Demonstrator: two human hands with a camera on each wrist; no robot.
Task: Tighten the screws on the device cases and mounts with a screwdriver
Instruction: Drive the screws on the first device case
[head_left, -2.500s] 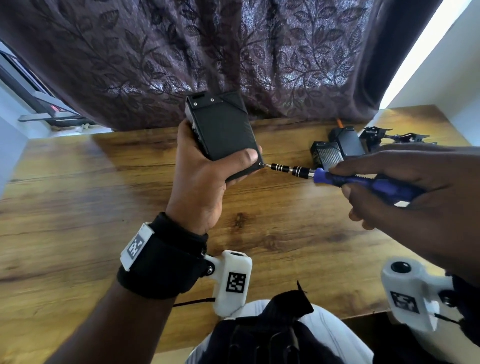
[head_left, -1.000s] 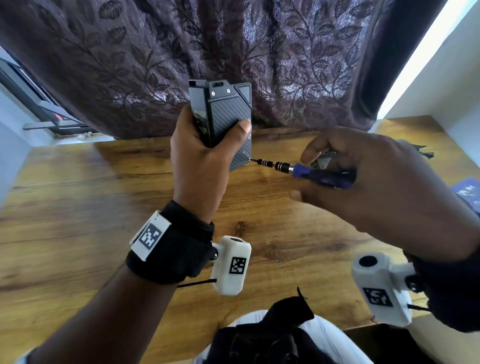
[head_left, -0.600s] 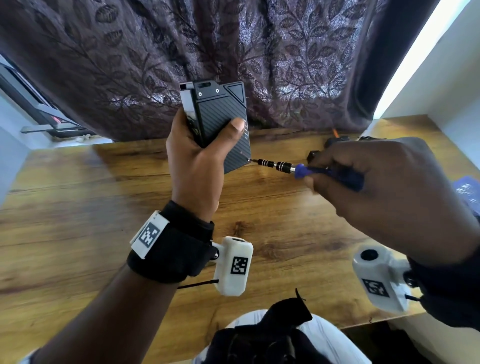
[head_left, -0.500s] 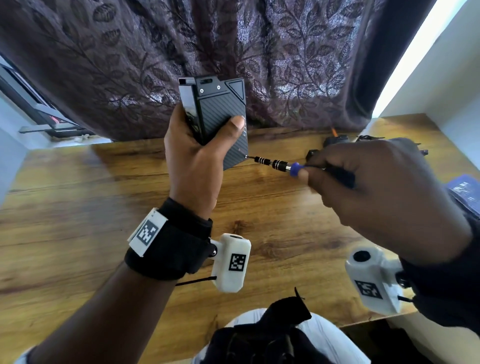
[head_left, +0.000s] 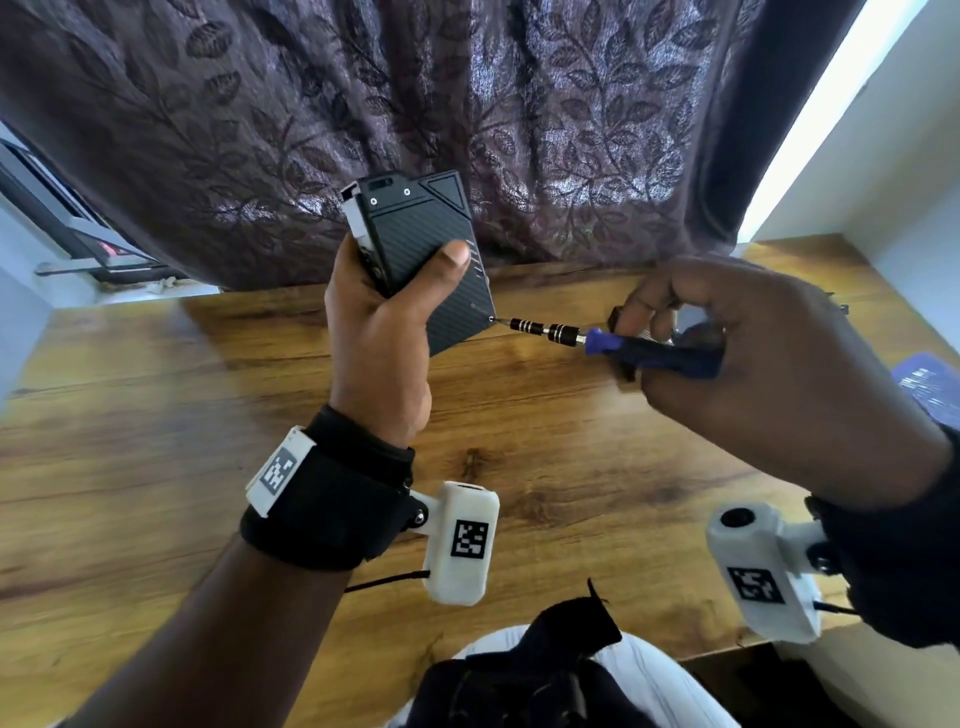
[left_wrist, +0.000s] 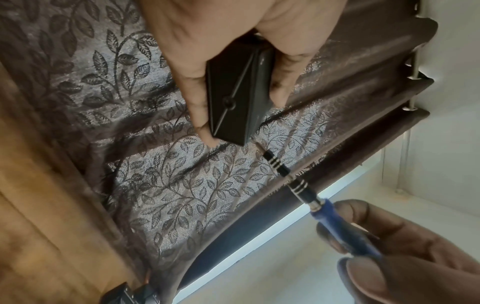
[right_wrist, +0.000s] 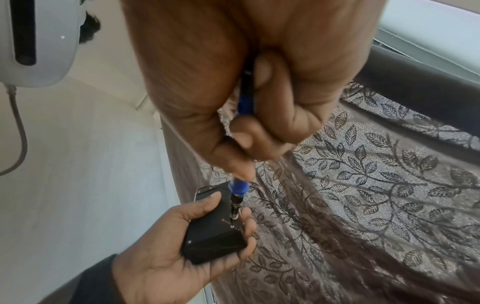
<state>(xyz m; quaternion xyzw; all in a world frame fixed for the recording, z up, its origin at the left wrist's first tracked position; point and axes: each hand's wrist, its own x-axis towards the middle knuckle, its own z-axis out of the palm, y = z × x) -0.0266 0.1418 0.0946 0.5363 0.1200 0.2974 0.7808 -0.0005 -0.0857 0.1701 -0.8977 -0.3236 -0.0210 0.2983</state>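
Presently catalogued, item by item.

Device case (head_left: 423, 260): black, ribbed face, held upright in the air above the wooden table (head_left: 156, 441), in front of the leaf-patterned curtain (head_left: 571, 130). Compared with the picture from two and a half seconds before, it stood higher and had been turned, so that the patterned face and its triangular corner panel showed where a plainer face had shown.

Left hand (head_left: 379, 332): wrapped round the case, thumb pressed across the front face, fingers behind.

Screwdriver (head_left: 613, 343): blue handle, black banded shaft, lying nearly level. Its tip met the screw (head_left: 491, 318) at the lower right corner of the case. The tip had stayed at that corner through the last second while the case rose slightly.

Right hand (head_left: 769, 374): closed on the handle. Its fingers had shifted between pictures, first fanned over the handle, then bunched at the front, now arched with the fingertips lifted. The right wrist view was blurred at the fingers.

Reading: the shifting finger positions with a seated tip suggested the screw was being turned in short twists and regrips. That corner appeared to be mid-tightening. Two screws (head_left: 389, 195) showed on the case's top strip; whether they were already tight could not be told.

Also present: a blue object (head_left: 930, 384) at the right table edge.
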